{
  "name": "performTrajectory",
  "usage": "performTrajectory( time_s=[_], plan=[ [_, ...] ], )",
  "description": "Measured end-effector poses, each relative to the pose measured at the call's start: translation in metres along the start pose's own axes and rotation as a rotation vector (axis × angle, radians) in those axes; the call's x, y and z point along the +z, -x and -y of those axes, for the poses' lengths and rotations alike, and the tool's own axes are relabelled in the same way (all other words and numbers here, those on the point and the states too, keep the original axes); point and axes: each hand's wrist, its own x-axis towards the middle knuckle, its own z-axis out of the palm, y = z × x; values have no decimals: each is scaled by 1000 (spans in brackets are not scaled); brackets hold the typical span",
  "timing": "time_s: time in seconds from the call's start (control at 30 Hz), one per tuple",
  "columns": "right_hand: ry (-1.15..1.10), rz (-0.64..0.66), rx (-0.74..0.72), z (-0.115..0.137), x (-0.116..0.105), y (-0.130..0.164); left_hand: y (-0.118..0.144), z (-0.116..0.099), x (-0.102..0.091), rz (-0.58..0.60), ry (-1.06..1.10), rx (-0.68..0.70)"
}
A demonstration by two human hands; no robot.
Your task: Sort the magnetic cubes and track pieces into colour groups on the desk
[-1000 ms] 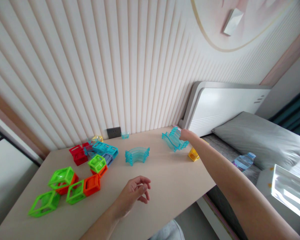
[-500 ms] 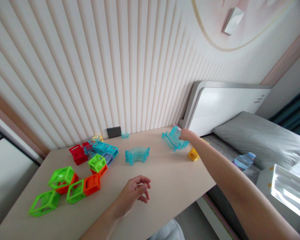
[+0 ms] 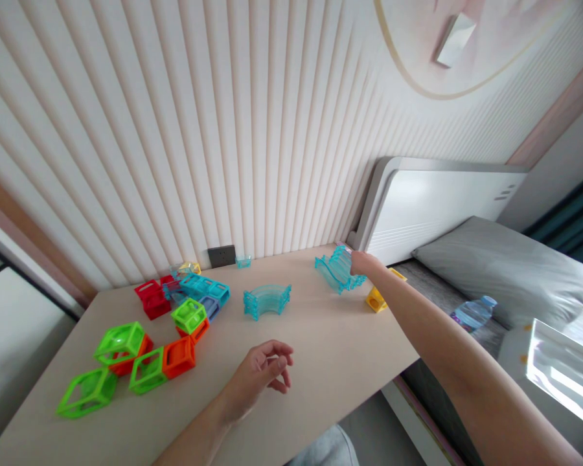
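My right hand [image 3: 362, 264] reaches to the far right corner of the beige table [image 3: 330, 349] and grips a stack of clear blue curved track pieces [image 3: 334, 270]. My left hand [image 3: 262, 372] rests near the table's front edge, fingers loosely curled, holding nothing. A second stack of blue curved pieces [image 3: 267, 301] lies mid-table, beyond my left hand. A yellow block [image 3: 376, 299] sits at the table's right edge, beneath my right forearm.
Green and orange frame cubes [image 3: 140, 359] lie at the left, red [image 3: 150, 299] and blue blocks [image 3: 201, 291] behind them. A small blue piece [image 3: 243, 261] and a dark wall socket [image 3: 221, 257] are by the ribbed wall. A bed with a water bottle [image 3: 473, 314] lies right.
Almost nothing moved. My right hand has shifted very slightly on the far blue stack; my left hand stays put.
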Motion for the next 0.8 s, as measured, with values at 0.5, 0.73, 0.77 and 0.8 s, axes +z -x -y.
performTrajectory(
  time_s=[0.5,0.73,0.77,0.8],
  plan=[
    [-2,-19,-3,4,-5,6,1,0,0,8,1,9],
    [-24,-77,-12,2,-4,9,1,0,0,11,10,7],
    [-28,-87,-13,2,-4,10,1,0,-1,13,12,7],
    [-31,-98,-13,3,-5,11,0,0,-1,14,13,9]
  ],
)
